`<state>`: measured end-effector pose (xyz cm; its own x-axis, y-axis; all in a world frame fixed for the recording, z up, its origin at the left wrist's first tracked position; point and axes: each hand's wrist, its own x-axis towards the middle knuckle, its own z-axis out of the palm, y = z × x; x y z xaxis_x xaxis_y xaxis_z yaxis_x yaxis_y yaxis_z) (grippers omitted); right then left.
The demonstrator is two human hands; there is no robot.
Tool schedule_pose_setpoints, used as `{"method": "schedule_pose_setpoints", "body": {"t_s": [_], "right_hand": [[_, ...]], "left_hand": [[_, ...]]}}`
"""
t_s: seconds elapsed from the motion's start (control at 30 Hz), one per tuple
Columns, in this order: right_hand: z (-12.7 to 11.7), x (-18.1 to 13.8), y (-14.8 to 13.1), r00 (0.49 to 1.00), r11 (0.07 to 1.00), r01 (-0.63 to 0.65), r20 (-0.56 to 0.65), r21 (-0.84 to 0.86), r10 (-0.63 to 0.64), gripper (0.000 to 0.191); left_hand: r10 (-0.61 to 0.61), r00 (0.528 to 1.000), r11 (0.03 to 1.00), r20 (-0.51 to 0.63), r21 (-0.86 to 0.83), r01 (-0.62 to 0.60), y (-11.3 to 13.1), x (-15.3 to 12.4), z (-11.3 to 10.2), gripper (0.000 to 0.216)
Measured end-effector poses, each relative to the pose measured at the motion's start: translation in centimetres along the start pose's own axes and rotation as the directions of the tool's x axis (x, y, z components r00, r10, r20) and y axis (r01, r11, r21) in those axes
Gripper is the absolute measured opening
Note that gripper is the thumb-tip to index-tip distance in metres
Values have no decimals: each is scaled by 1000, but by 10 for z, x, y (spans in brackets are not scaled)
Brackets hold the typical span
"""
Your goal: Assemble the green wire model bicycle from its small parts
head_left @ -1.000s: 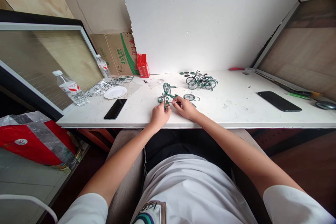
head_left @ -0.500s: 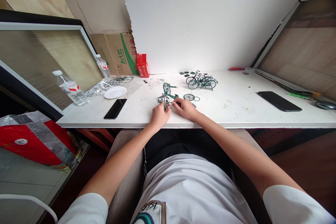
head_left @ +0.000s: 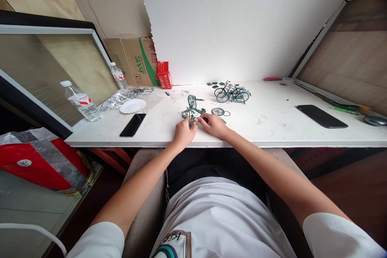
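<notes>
A partly built green model bicycle [head_left: 192, 109] stands on the white table [head_left: 266, 129], one wheel up at its far end. My left hand [head_left: 183, 132] is closed on its near end. My right hand [head_left: 213, 124] pinches something small beside the frame; I cannot make out what. A loose wheel [head_left: 218, 111] lies just beyond my right hand. A finished green model bicycle [head_left: 232, 93] stands farther back.
A black phone [head_left: 132, 125], a white plate [head_left: 132, 106] and plastic part sprues [head_left: 121, 97] lie to the left, with two water bottles [head_left: 81, 102]. Another black phone [head_left: 321, 116] lies right. A cardboard box [head_left: 134, 62], red carton [head_left: 165, 75] and white board [head_left: 242, 24] stand behind.
</notes>
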<state>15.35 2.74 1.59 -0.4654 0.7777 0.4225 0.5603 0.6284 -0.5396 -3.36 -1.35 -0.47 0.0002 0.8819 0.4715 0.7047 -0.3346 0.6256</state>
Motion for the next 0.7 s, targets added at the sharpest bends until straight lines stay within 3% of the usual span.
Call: {"method": "schedule_pose_setpoints", "body": {"t_s": [0.7], "right_hand": [[0,0,0,1000,1000,5,6,10,-5,37]], "left_hand": [[10,1000,1000,2,-22,-10,-1,0,1,18]]}}
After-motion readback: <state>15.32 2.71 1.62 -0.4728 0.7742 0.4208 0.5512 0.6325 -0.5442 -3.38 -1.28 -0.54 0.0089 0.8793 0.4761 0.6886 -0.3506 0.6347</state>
